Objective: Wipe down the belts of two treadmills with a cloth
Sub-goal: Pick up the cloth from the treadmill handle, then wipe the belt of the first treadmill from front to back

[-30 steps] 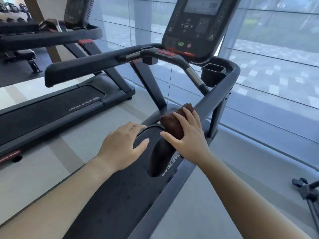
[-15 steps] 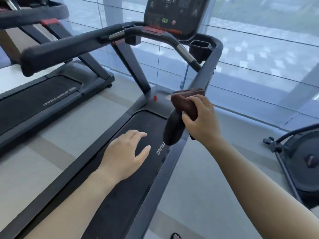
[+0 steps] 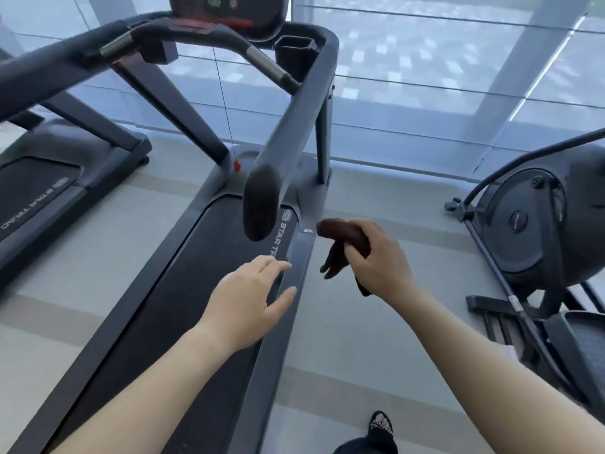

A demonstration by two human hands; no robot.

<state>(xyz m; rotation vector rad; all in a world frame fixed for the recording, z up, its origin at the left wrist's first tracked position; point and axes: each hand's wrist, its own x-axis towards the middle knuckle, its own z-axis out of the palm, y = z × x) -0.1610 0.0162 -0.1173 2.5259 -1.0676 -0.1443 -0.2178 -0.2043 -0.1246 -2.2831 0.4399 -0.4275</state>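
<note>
Brown cloth (image 3: 342,231): bunched in my right hand (image 3: 376,262); one end pokes out past the thumb and a darker end hangs below the knuckles.
Right fingers (image 3: 355,253): curled round the cloth, holding it in the air over the grey floor (image 3: 360,322), just right of the side rail (image 3: 296,257).
Left fingers (image 3: 275,264): straight and spread, holding nothing; my left hand (image 3: 248,299) is palm down over the right edge of the belt (image 3: 183,290).
Gap: the side rail runs between my two hands; I cannot tell whether the left fingertips touch it.
Belt: black, below and left of the left fingers, apart from the cloth.
Handrail (image 3: 262,208): its padded black end sits ahead of the left fingers, up and left of the cloth.
Red clip (image 3: 236,165): hangs on a thin cord beyond the handrail.
Second treadmill (image 3: 49,191): far left of the left fingers, belt partly in view.
Elliptical machine (image 3: 537,224): right of the right fingers, well apart.
Foot (image 3: 381,424): in a sandal on the floor, below my right forearm.
</note>
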